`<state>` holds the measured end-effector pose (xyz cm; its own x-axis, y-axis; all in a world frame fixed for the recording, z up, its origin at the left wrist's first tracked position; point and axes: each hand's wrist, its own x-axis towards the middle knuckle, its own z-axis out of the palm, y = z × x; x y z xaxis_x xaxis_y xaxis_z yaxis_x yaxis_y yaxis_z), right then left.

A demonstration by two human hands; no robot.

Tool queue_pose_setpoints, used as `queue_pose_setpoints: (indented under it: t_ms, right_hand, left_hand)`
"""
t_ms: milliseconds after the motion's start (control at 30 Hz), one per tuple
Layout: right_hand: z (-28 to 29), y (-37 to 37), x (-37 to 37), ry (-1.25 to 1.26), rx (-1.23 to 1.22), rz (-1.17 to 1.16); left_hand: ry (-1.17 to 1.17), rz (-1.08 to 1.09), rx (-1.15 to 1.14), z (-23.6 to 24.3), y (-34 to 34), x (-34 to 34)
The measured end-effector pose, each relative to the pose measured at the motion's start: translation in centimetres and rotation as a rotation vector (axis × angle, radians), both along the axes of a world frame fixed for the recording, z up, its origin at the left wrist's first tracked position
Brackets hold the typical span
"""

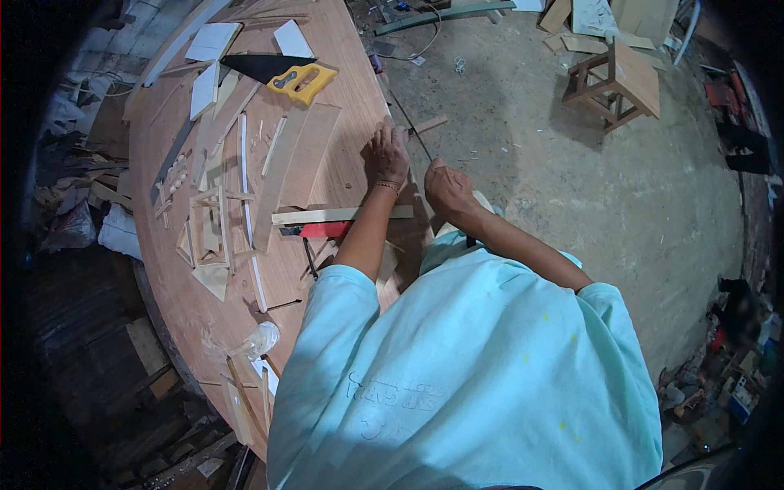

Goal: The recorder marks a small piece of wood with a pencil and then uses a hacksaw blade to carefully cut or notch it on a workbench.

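At the right edge of the plywood table [347, 122], my left hand [388, 153] presses down with fingers bent over the end of a thin wooden strip [431, 125]. The strip's pale tip juts out past the edge. My right hand [451, 194] is closed round the near end of a long, thin dark tool [411, 122]. It looks like a file or a saw seen edge-on; I cannot tell which. The tool slants across the strip just beside my left fingers. Its handle is hidden in my fist.
A yellow-handled handsaw [302, 82], white panels [214, 42], curved wood pieces [302, 155] and a small wooden frame [211, 224] lie on the table. Near my left forearm are a red-handled tool [325, 230] and a wooden bar [343, 215]. A wooden stool [616, 86] stands on the floor.
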<state>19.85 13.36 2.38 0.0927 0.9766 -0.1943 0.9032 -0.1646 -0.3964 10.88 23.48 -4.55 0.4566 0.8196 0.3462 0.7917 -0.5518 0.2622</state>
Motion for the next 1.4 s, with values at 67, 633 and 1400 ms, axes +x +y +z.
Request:
queue_pose_setpoints:
  t_ms: [67,633,1400]
  right_hand:
    - [-0.3,0.4,0.2,0.048,-0.026,-0.05]
    - [-1.4,2.0,-0.4,-0.012,0.206,0.201]
    - [-0.7,3.6,0.7,0.158,0.061,-0.006]
  left_hand:
    - [0.013,-0.011,-0.018,0.2,-0.1,0.2]
    - [0.16,0.048,0.072,-2.8,0.9,-0.9]
    - [0.162,-0.062,0.22,-0.8,0.8,-0.6]
